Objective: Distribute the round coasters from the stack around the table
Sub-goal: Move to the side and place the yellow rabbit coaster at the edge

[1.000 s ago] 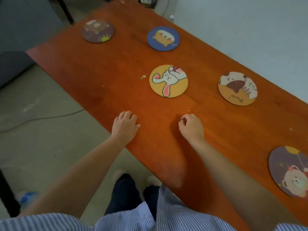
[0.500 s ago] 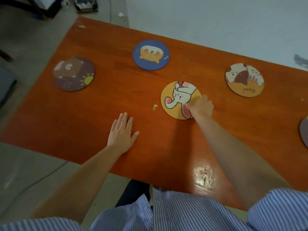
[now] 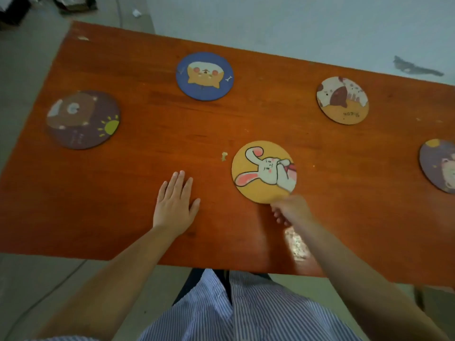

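- Head view, looking down on an orange-brown wooden tabletop (image 3: 138, 193); five round coasters lie flat on it, all well apart from one another; no stack visible.
- Far left: purple bear coaster (image 3: 83, 119) with a yellow sun at its lower right; flat, near the left edge of the tabletop.
- Left of centre, towards the far edge: blue coaster (image 3: 204, 76) showing an orange dog-like face and a small bone; flat, untouched.
- Left hand (image 3: 175, 204): palm down, flat on the tabletop, fingers extended and close together, thumb out to the right; grip released, nothing under or in it; well left of the rabbit coaster.
- Small pale crumb (image 3: 224, 156) on the tabletop, just beside the left rim of the rabbit coaster.
- Centre: yellow rabbit coaster (image 3: 264, 171), white rabbit with pink ears; flat on the tabletop.
- Right hand (image 3: 291, 209): at the near rim of the rabbit coaster, fingers curled in; fingertips meet the rim, but whether the grip pinches the edge or only touches it I cannot tell.
- Right, towards the far edge: tan cat coaster (image 3: 342, 100), white-and-brown animal with small lettering; flat.
- Far right: purple coaster (image 3: 439, 166), cut off by the frame edge; pale animal face partly visible.
- Bottom: striped blue-white shirt (image 3: 246, 313), both forearms bare.
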Demonstrator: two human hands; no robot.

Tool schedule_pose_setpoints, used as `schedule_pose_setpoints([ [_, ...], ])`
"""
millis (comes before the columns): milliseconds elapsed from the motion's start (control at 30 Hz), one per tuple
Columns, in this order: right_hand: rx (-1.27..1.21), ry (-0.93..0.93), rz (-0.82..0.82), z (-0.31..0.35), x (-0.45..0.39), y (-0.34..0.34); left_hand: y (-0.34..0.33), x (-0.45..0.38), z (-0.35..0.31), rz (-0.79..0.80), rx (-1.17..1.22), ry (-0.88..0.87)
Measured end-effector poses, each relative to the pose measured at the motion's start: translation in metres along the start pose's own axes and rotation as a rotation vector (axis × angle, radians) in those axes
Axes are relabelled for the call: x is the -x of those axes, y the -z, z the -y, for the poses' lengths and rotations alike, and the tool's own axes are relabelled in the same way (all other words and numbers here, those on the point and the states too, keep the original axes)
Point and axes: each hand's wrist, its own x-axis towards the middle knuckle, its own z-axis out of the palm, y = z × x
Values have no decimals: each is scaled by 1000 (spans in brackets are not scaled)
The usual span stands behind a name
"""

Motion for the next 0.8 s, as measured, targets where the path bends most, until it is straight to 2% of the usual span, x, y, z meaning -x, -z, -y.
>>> schedule_pose_setpoints([
  [33, 68, -14, 127, -9, 13, -11, 2, 1, -1, 13, -5, 3],
  [100, 136, 29, 243, -18, 26, -22, 7, 1, -5, 32, -17, 27],
  [167, 181, 219, 88, -14, 19, -13, 15, 1, -15, 14, -29, 41],
  [233, 292, 445, -201, 0, 3, 3, 21, 0, -33, -4, -33, -10],
  [300, 355, 550, -338, 15, -15, 15, 24, 0, -58, 45, 37, -37],
  [367, 443, 525, -301, 30, -29, 21, 24, 0, -84, 143, 176, 41],
  [433, 450, 509, -274, 40, -37, 23, 25, -3, -104, 218, 416, 223],
  [533, 423, 481, -271, 42, -38, 31, 24, -9, -122, 180, 672, 440],
  [700, 440, 398, -230, 8, -24, 59, 26, -21, -132, 63, 744, 473],
  [800, 256, 297, -124, -20, -16, 67, 24, -32, -138, 39, 772, 411],
])
